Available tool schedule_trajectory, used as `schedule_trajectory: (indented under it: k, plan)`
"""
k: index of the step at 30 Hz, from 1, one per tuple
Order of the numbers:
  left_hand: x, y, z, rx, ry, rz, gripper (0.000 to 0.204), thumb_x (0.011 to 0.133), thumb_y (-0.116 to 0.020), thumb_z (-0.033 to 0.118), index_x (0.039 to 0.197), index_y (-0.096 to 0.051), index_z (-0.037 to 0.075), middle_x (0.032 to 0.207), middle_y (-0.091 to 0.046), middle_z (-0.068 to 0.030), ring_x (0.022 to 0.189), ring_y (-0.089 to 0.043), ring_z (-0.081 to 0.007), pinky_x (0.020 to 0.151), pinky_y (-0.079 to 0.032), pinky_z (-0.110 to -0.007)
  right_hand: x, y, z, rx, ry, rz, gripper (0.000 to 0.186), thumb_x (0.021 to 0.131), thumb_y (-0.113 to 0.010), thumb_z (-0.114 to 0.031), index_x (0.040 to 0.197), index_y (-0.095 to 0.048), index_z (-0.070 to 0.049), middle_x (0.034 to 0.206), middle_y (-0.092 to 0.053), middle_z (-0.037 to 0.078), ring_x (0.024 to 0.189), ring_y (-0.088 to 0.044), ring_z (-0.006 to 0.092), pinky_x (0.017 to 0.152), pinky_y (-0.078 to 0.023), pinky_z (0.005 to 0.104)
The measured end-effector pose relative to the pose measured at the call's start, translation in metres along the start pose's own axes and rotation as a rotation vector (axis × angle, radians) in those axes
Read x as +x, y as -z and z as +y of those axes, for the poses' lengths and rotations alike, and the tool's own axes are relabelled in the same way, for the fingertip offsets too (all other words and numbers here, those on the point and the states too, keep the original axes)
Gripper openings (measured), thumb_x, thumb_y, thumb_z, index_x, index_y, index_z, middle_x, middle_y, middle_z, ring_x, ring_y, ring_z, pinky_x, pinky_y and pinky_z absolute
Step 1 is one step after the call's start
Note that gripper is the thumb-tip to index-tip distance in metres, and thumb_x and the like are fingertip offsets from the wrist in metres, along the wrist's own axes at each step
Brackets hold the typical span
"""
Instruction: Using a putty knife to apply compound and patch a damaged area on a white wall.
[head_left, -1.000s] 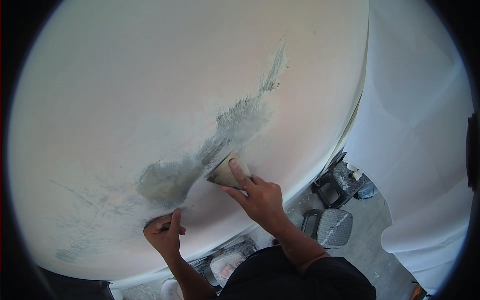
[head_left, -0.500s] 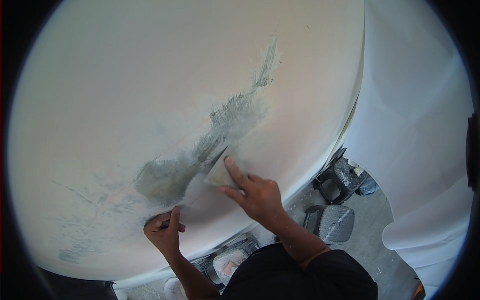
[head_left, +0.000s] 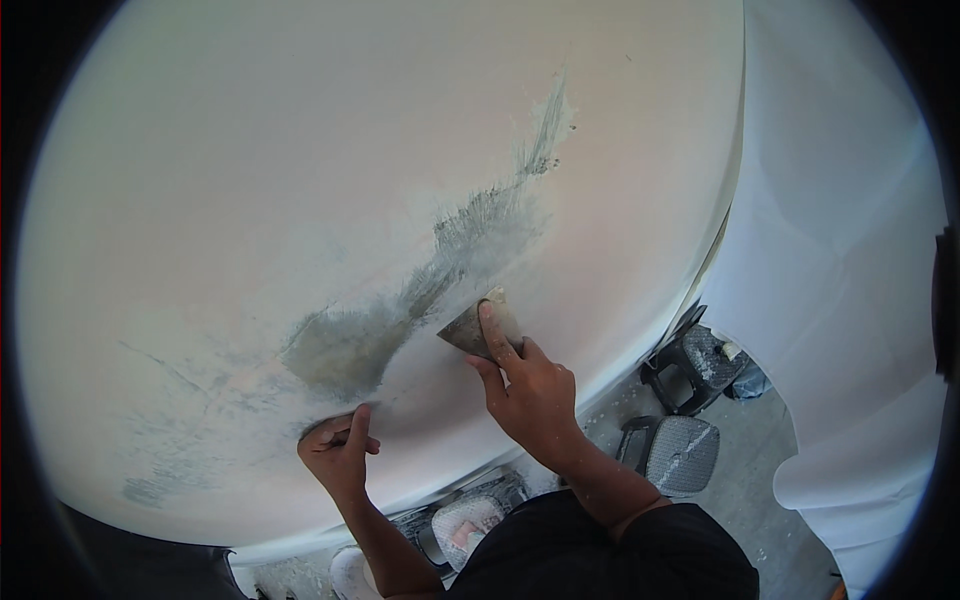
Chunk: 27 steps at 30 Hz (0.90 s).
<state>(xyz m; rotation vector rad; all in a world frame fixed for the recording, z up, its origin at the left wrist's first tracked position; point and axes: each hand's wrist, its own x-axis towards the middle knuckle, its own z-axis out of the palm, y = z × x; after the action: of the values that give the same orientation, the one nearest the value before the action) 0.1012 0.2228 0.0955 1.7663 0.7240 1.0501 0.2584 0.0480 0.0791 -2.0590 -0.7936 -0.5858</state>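
My right hand grips a thin grey putty scraper, index finger stretched along its blade. A dab of pale filler sits by the blade's upper edge. The scraper is just right of a long, rough grey patch on a large pale curved surface; whether the blade touches is hard to tell. Below that patch, my left hand is closed, its thumb pointing up. A dark thin edge shows along its fingers, but what they hold is mostly hidden.
Fainter grey streaks mark the surface's lower left. White sheeting hangs at the right. Dusty dark stools stand on the speckled grey floor beyond the surface's near edge, and a pale-spotted seat is beside my body.
The right hand has moved slightly right, away from the grey patch, and the scraper has turned so its darker face shows. My left hand keeps nearly the same pose. The whole view has shifted a little.
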Motion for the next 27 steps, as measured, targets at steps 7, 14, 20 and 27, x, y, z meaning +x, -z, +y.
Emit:
schedule_trajectory:
  k: [7,14,20,27]
  plan:
    - [0.000,0.001,-0.002,0.007,0.025,0.022,0.012,0.080,-0.079,0.000,0.073,-0.071,-0.005,0.060,-0.065,-0.0075,0.043,-0.058,-0.0122,0.042,-0.042,-0.022,0.001,-0.025,0.020,0.174,0.105,0.083,0.058,0.088,-0.074,-0.028,0.142,-0.054,-0.022,0.072,-0.058,0.008,0.050,-0.056,0.0230,0.044,-0.046,0.0346]
    - [0.001,0.001,-0.004,-0.021,-0.006,0.030,0.012,0.079,-0.079,0.000,0.072,-0.071,-0.005,0.061,-0.065,-0.0076,0.043,-0.058,-0.0124,0.041,-0.043,-0.022,-0.005,-0.029,0.017,0.138,0.071,0.116,0.057,0.088,-0.073,-0.025,0.142,-0.054,-0.020,0.073,-0.058,0.009,0.052,-0.058,0.0228,0.044,-0.047,0.0345]
    - [0.001,0.001,-0.005,-0.033,-0.014,0.018,0.013,0.079,-0.080,-0.001,0.071,-0.070,-0.005,0.061,-0.066,-0.0081,0.042,-0.058,-0.0128,0.041,-0.043,-0.022,0.007,-0.030,0.017,0.166,0.097,0.169,0.059,0.088,-0.074,-0.022,0.143,-0.053,-0.020,0.075,-0.060,0.010,0.053,-0.059,0.0234,0.045,-0.048,0.0342]
    - [0.000,0.000,0.002,0.015,0.046,0.027,0.014,0.079,-0.080,0.000,0.070,-0.069,-0.005,0.061,-0.066,-0.0082,0.042,-0.058,-0.0128,0.041,-0.042,-0.022,0.031,-0.024,0.016,0.204,0.147,0.256,0.059,0.086,-0.076,-0.029,0.141,-0.055,-0.025,0.073,-0.058,0.006,0.049,-0.055,0.0194,0.041,-0.044,0.0312]
